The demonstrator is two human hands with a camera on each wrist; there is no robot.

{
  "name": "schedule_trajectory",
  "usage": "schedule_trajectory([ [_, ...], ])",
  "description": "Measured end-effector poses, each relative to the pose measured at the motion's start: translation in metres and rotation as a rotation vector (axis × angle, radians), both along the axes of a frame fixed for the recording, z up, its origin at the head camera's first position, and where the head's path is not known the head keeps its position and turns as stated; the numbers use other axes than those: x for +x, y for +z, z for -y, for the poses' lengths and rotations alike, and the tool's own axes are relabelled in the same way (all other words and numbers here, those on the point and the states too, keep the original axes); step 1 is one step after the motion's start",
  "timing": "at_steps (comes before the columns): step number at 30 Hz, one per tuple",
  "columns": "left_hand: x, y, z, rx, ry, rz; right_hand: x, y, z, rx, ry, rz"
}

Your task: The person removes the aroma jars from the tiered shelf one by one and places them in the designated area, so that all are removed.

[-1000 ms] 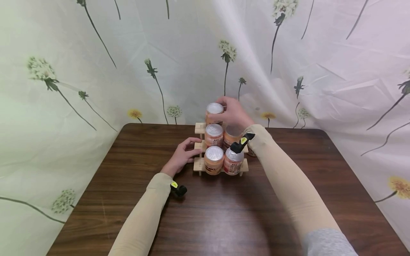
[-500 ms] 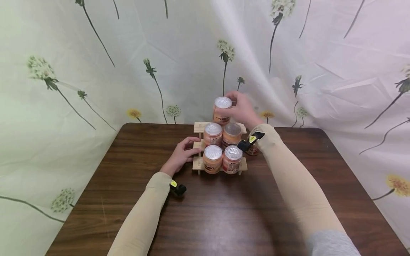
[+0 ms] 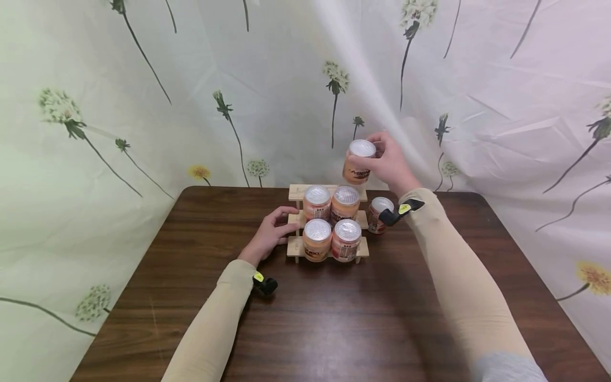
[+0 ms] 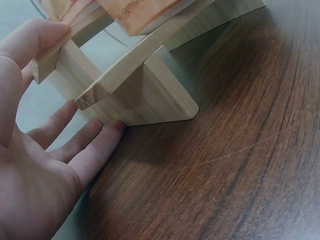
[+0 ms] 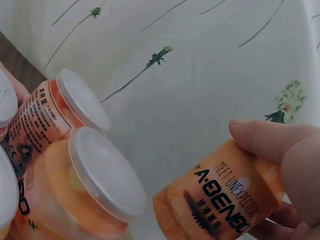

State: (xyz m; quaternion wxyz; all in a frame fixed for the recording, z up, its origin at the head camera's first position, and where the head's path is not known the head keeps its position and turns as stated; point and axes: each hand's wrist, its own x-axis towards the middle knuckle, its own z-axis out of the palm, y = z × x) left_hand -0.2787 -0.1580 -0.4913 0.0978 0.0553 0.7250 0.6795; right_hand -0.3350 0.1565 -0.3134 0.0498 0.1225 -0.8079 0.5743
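My right hand (image 3: 392,163) grips an orange-labelled jar (image 3: 357,168) with a clear lid, lifted above the right end of the top step of a wooden tiered rack (image 3: 297,245). In the right wrist view, my thumb lies across this jar (image 5: 210,200), whose label reads "A-BENBO". My left hand (image 3: 269,233) touches the rack's left end. The left wrist view shows its thumb against one step and its extended fingertips against the wooden side (image 4: 150,100). Two jars stand on the middle step, among them a pinkish jar (image 3: 317,204), and two on the front step.
Another jar (image 3: 377,220) stands on the brown table (image 3: 334,318), right of the rack and partly behind the right wrist camera (image 3: 396,212). A white curtain (image 3: 277,79) printed with dandelions hangs close behind the table.
My right hand has lifted the jar off the rack's top step and carried it rightward. The jar on the table has come into fuller view. My left hand stays at the rack.
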Motion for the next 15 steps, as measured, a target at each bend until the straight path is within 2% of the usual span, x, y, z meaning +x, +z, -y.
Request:
schedule_trajectory([
  [5, 0.000, 0.000, 0.000, 0.005, -0.005, 0.003, 0.001, -0.003, -0.016, -0.003, -0.050, -0.037],
  [15, 0.000, -0.001, 0.001, 0.006, -0.010, -0.003, 0.011, -0.013, -0.046, -0.011, -0.098, -0.011],
])
